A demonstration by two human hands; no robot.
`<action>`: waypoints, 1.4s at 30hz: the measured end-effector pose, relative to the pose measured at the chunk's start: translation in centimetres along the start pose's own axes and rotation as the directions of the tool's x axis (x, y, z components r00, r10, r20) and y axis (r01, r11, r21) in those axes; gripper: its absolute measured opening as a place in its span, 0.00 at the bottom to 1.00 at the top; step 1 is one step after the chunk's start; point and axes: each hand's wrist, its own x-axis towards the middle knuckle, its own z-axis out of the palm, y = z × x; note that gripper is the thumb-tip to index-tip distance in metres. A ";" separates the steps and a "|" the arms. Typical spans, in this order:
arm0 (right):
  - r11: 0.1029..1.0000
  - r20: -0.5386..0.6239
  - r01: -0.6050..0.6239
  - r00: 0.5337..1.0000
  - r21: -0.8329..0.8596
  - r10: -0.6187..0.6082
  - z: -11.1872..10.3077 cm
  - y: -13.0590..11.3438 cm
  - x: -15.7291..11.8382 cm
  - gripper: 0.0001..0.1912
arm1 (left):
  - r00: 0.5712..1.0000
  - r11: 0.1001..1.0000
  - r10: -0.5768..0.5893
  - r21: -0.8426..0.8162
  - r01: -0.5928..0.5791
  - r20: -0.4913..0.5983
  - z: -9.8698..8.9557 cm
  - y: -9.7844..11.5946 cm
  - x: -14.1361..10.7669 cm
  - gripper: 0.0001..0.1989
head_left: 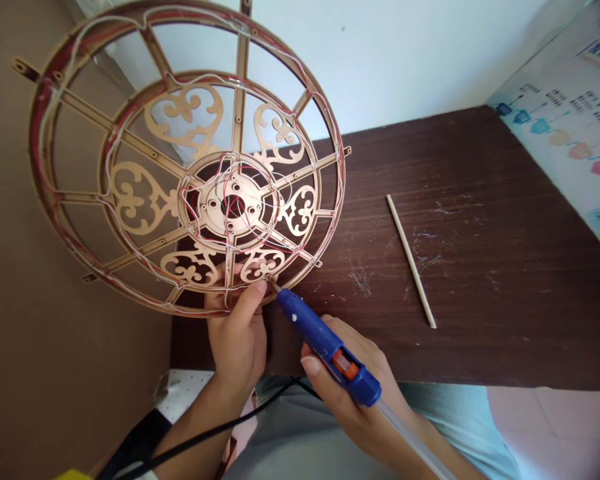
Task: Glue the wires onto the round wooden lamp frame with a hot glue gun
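My left hand (240, 333) grips the lower rim of a round gold frame (239, 113), thumb in front and fingers behind. The frame is tilted up above the table, with rings, spokes, scrollwork and a hub with a centre hole. Red and white wires (200, 233) run along its rings and around the hub. In my right hand (360, 373) is a blue glue gun (315, 327), with a clear glue stick (410, 433) coming out of its back. Its nozzle is at the frame's lower inner ring, close to my left thumb. Whether the tip touches cannot be made out.
A pale thin stick (411, 261) lies on the dark brown table (505, 267), among whitish strands and scuffs. A printed box or sheet (570, 120) stands at the right edge. The black cord (205, 433) crosses in front of my left forearm.
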 end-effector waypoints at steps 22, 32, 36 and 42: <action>1.000 0.033 -0.018 0.999 -0.018 0.019 -0.2 -0.3 0.2 0.17 | 0.998 0.998 0.056 -0.024 -0.056 0.022 -0.5 -0.6 0.4 0.17; 0.998 0.016 0.016 1.000 -0.062 -0.015 -0.3 -0.5 0.3 0.17 | 0.999 0.999 0.025 -0.044 -0.024 0.024 -0.3 -0.4 0.4 0.18; 0.994 0.012 0.035 0.999 -0.103 -0.034 -0.2 -0.5 0.3 0.15 | 0.999 0.998 0.033 -0.061 -0.031 0.035 -0.2 -0.3 0.3 0.18; 0.997 -0.022 0.037 0.999 -0.069 -0.039 0.1 -0.2 0.0 0.12 | 0.998 0.996 0.017 -0.093 -0.011 0.055 -0.3 -0.4 0.4 0.18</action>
